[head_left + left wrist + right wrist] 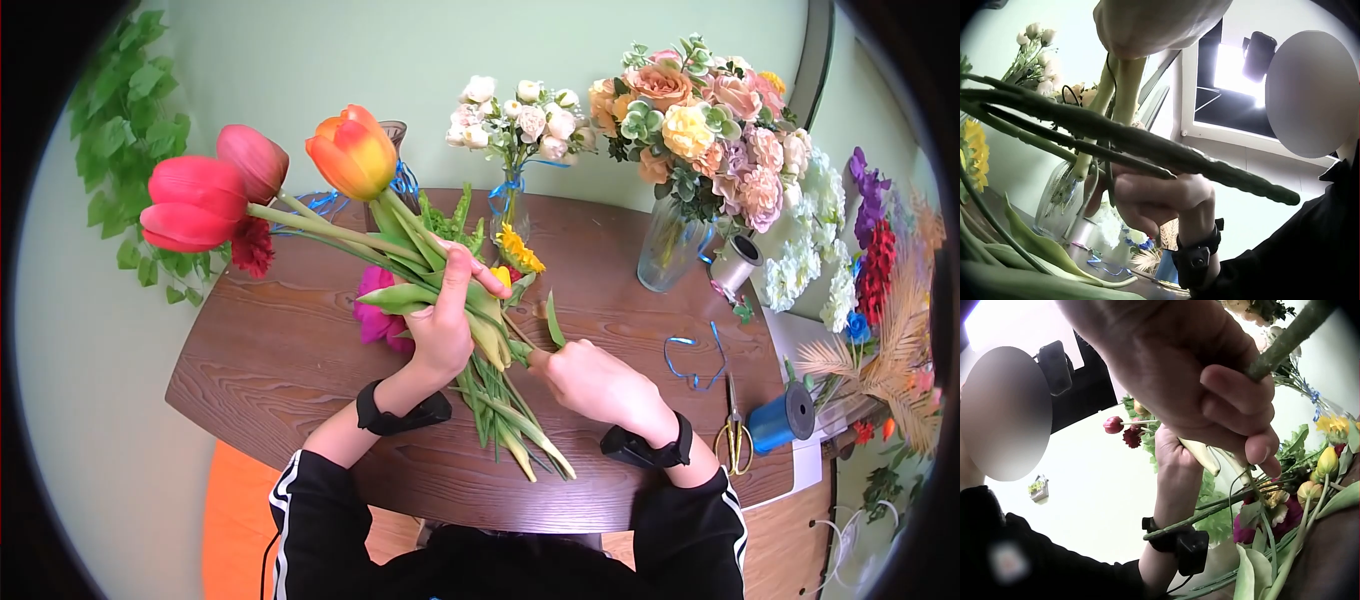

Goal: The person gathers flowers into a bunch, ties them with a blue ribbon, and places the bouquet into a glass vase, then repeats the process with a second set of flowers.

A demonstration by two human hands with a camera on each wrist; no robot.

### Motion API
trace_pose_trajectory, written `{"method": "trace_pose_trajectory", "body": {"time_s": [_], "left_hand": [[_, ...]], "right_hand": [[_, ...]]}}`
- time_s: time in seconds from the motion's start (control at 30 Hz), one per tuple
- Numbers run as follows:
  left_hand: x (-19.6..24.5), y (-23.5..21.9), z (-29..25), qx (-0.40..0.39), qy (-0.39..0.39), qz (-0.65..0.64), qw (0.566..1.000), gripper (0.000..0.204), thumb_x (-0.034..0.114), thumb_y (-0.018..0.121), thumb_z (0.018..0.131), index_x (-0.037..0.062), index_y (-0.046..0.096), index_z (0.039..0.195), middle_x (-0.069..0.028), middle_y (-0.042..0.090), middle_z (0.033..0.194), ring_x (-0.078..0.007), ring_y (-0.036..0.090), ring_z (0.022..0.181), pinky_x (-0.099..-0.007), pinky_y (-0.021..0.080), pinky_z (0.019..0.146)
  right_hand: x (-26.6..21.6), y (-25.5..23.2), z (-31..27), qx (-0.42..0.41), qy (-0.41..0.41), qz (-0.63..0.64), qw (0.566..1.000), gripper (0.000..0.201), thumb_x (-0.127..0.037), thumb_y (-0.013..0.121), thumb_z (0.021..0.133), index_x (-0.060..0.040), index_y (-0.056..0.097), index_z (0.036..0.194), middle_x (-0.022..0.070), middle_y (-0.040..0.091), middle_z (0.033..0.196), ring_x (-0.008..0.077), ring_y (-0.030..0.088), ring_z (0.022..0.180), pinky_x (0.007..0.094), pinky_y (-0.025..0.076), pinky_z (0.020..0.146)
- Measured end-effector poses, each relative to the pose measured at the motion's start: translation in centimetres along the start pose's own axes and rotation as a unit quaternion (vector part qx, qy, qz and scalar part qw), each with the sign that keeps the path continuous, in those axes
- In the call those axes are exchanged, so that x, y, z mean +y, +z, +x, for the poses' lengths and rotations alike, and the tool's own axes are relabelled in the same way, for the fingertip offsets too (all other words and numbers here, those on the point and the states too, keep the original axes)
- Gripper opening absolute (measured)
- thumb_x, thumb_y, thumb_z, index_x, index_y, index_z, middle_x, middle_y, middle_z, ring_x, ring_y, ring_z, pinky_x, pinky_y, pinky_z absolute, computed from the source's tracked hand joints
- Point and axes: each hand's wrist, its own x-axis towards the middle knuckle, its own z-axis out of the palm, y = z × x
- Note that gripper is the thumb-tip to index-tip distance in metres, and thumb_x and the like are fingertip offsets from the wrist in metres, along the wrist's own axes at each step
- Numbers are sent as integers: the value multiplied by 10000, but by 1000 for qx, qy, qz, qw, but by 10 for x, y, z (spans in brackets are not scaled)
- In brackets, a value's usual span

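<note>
My left hand (447, 325) grips a small bunch of tulips by the stems, held over the table and leaning to the upper left. A red tulip (195, 205), a darker pink tulip (253, 162) and an orange-yellow tulip (352, 155) top it. The pale lower stems (1127, 90) come out below that hand in the left wrist view. Just right of the bunch, my right hand (592, 378) has its fingers curled round a green stem (1291, 340); its flower end is hidden. Loose green stems (510, 420) lie beneath both hands, beside a magenta flower (378, 310) and yellow flowers (518, 248).
At the back stand a vase of white roses (512, 205) and a larger glass vase (665, 245) with a mixed bouquet. To the right are a silver ribbon spool (736, 262), blue ribbon (695, 378), scissors (736, 440) and a blue spool (775, 420) on the wooden table (270, 360).
</note>
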Motion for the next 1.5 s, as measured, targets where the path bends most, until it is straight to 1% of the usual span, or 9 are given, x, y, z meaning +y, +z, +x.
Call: {"method": "trace_pose_trajectory", "body": {"time_s": [0.27, 0.5, 0.7, 0.87, 0.97, 1.23, 1.4, 1.43, 1.5], "left_hand": [[3, -12, 7, -174, 38, 90, 980, 97, 99, 454, 858, 9, 427, 838, -90, 542, 697, -151, 573, 629, -323, 510, 620], [-2, -9, 3, -104, 54, 28, 993, 102, 104, 432, 866, 18, 380, 847, -81, 509, 699, -154, 566, 641, -381, 515, 671], [-3, -7, 5, -80, 118, 43, 989, 101, 108, 420, 871, 49, 337, 867, -87, 496, 727, -175, 565, 681, -432, 483, 749], [-4, -9, 13, -28, 169, 51, 984, 124, 104, 423, 870, 68, 305, 886, -88, 483, 764, -205, 561, 694, -494, 424, 825], [-2, -12, 18, 17, 134, -1, 991, 128, 96, 426, 869, 71, 302, 881, -75, 466, 755, -198, 554, 701, -500, 416, 834], [13, -18, 32, 61, 100, -5, 993, 131, 204, 383, 898, 106, 323, 834, -17, 387, 708, -130, 473, 630, -397, 460, 720], [24, -18, 37, 49, 78, -73, 993, 100, 189, 380, 900, 109, 339, 855, -10, 385, 697, -123, 445, 571, -301, 421, 563], [27, -17, 36, 46, 68, -87, 993, 96, 173, 378, 900, 105, 332, 851, -14, 386, 695, -127, 449, 565, -302, 420, 549], [32, -15, 33, 32, 39, -108, 993, 89, 158, 379, 898, 103, 328, 850, -17, 387, 692, -129, 453, 553, -301, 417, 531]], "right_hand": [[6, 5, 1, -11, -1, -43, 999, 60, -49, 498, 708, -9, 531, 739, 186, 515, 548, 335, 552, 567, 405, 445, 520], [-18, 0, 4, 65, 8, 128, 990, 162, -80, 479, 755, 45, 519, 660, 219, 507, 549, 361, 544, 556, 411, 456, 540], [-22, -7, -3, 141, 24, 44, 989, 155, -73, 477, 765, 64, 466, 692, 189, 473, 467, 341, 535, 482, 379, 449, 459], [-31, 7, -7, 21, -17, 30, 999, 182, -138, 515, 791, 18, 423, 791, 173, 477, 472, 352, 513, 463, 404, 411, 408], [-40, 10, -6, -17, -29, 54, 998, 186, -144, 510, 795, 19, 422, 806, 163, 472, 458, 345, 512, 448, 402, 414, 408], [-23, 3, -6, -86, -15, 13, 996, 144, 12, 447, 698, 95, 457, 815, 207, 525, 560, 333, 574, 577, 364, 468, 505], [18, -3, 13, -77, 67, 106, 989, 202, -155, 413, 810, -12, 534, 887, 222, 564, 754, 379, 540, 766, 438, 424, 695], [22, -7, 15, -65, 111, 112, 985, 224, -185, 410, 824, -35, 561, 894, 208, 572, 789, 362, 545, 794, 415, 427, 716], [52, 1, 17, -23, 70, 198, 977, 250, -200, 404, 830, -27, 574, 892, 196, 575, 828, 341, 542, 838, 377, 423, 740]]}}
